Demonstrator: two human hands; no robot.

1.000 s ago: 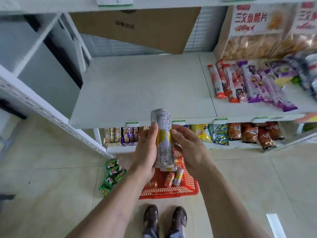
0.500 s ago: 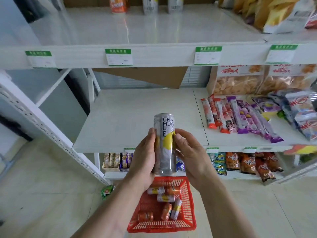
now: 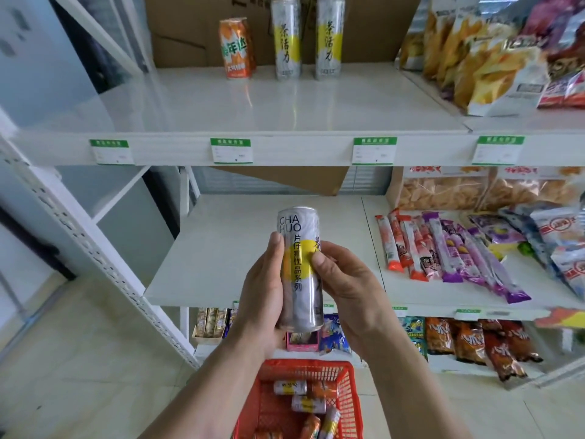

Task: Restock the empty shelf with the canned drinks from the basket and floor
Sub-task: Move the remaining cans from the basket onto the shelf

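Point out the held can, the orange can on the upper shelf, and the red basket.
held can [image 3: 300, 245]: head view, on its yellow label patch.
orange can [image 3: 235, 49]: head view, on its label's middle.
red basket [image 3: 354, 403]: head view, on its right wall.

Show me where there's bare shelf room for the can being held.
The upper shelf is bare in front and left of the three standing cans. The middle shelf is bare left of the snack sticks. The right sides are crowded with snack bags.

Shop: price-tagged shelves [image 3: 240, 103] of snacks [image 3: 493, 58].
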